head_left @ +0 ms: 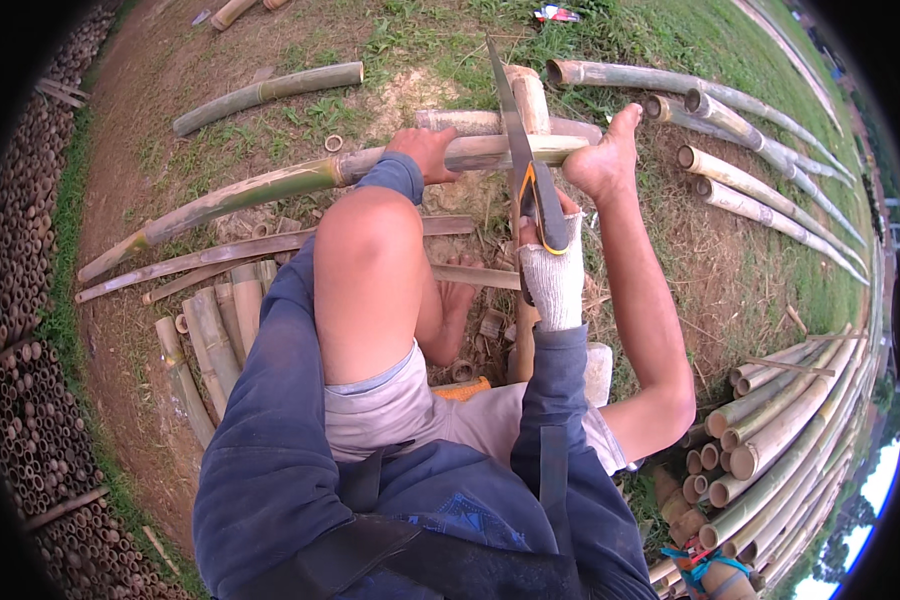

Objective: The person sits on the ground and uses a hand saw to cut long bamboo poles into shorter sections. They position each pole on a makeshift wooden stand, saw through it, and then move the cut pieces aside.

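- Bamboo pole (250, 192): ahead of the raised knee (370, 235), partly hidden by the saw (519, 135) crossing it.
- Left hand (428, 152): wrapped over the pole, underside unseen.
- Gloved right hand (553, 278), nearside of the pole: closed round the saw's handle, fingers mostly hidden.
- Around the pole: dirt (120, 350), patchy grass (660, 35); leftward, stacked bamboo (32, 425), cut off by darkness.

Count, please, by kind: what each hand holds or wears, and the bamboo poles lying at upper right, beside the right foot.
Saw in the right hand: 1
Knitted glove: 1
Bamboo pole under the left hand: 1
Poles at upper right: 5
Total: 8
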{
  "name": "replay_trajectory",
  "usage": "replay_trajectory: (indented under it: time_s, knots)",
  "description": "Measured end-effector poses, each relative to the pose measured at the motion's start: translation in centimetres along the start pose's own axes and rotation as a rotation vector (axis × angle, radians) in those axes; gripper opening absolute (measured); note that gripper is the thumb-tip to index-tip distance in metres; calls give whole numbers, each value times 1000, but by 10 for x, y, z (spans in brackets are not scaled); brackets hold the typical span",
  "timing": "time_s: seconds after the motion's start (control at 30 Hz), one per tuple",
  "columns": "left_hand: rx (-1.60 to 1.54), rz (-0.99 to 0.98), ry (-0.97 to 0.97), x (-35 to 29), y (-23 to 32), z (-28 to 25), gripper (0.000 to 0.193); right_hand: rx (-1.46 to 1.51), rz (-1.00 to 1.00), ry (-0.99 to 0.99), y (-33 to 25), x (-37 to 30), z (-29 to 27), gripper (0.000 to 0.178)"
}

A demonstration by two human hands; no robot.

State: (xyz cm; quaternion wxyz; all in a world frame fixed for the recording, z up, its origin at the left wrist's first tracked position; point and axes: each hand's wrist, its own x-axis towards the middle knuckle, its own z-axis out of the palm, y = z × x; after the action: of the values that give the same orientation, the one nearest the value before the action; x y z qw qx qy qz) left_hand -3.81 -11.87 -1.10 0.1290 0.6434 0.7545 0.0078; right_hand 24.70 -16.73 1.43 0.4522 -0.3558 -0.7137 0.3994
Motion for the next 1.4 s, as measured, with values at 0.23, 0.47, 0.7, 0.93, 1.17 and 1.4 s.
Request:
replay_trajectory:
  time_s: [0.23, 0.47, 0.7, 0.93, 1.17, 1.4]
  knots:
    - [23, 75, -1, 5, -9, 13, 74, -232, 60, -71, -87, -183, -79, 51]
    - [-21, 69, 30, 8, -11, 15, 73, -257, 159, -86, -34, -70, -36, 48]
    - [-10, 124, 78, 4, -12, 11, 76, -70, 214, -38, -30, -59, -13, 52]
    - [-15, 65, 13, 9, -12, 13, 72, -283, 189, -70, -104, -185, -78, 49]
    - [-1, 56, 14, 2, -8, 4, 78, -74, -16, -80, -1, 45, 17, 47]
    - [-39, 88, -8, 9, -12, 8, 76, -330, 179, -95, -75, -157, -58, 55]
